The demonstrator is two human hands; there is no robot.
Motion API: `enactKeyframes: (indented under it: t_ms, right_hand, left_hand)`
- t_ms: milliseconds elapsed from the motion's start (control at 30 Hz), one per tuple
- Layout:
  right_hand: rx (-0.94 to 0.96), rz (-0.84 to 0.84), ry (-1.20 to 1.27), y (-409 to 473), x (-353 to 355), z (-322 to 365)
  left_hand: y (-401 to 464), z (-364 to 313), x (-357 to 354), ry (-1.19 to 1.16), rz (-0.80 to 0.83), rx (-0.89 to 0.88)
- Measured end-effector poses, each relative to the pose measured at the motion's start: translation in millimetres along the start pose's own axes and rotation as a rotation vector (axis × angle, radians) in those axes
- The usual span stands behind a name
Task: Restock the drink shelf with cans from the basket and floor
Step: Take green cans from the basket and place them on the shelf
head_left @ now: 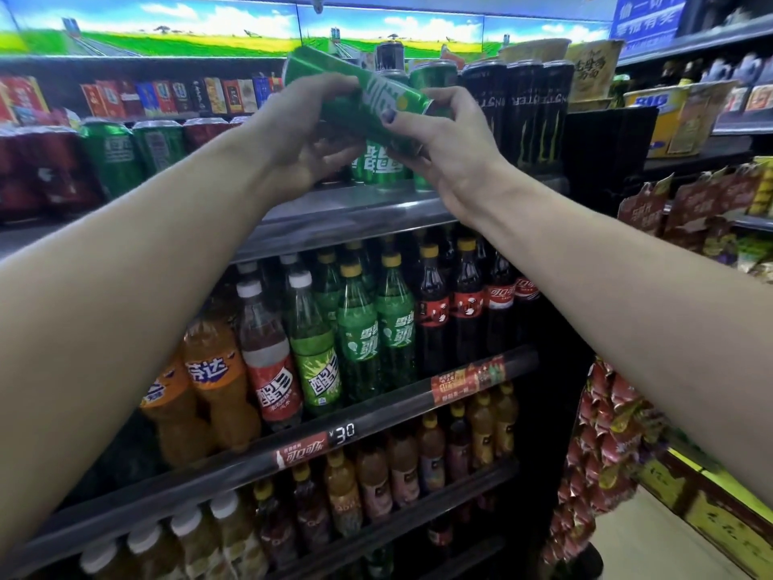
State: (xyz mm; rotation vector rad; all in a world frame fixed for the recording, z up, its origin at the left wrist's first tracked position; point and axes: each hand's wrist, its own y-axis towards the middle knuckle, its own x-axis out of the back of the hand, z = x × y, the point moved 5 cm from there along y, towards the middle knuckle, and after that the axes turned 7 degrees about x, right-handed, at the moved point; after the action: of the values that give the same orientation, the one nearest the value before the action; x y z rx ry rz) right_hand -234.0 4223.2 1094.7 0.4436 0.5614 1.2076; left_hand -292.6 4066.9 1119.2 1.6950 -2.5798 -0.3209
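Head view:
Green can (368, 92): tilted, nearly on its side, held above the top shelf's front row.
Left hand (305, 131): grip curled round the can's upper end.
Right hand (439, 136): grip pinching the can's lower end, thumb on its side.
Top shelf (347, 211): front edge just below both hands; green cans (113, 152) left, black cans (539, 115) right.
Open room: narrow gap among standing cans behind the hands.
Bottles (359, 328): lower shelves, packed to the edge.
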Motion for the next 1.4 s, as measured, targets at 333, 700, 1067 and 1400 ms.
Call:
enactKeyframes:
  t_ms: [333,700,1067,1400]
  right_hand:
    - [0.149,0.111,-0.769,5,9,0]
    - [0.053,-0.098,-1.008,28,39,-21]
    - [0.113,-0.206,-1.042,34,55,-40]
    - [0.098,-0.162,-0.984,38,65,-40]
  left_hand:
    - [16,-14,-1,0.215,-0.195,-0.206]
    - [41,3,-15,0.568,-0.274,-0.274]
    - [52,17,-38,0.784,-0.198,-0.257]
    - [61,29,-42,1.083,-0.096,-0.203]
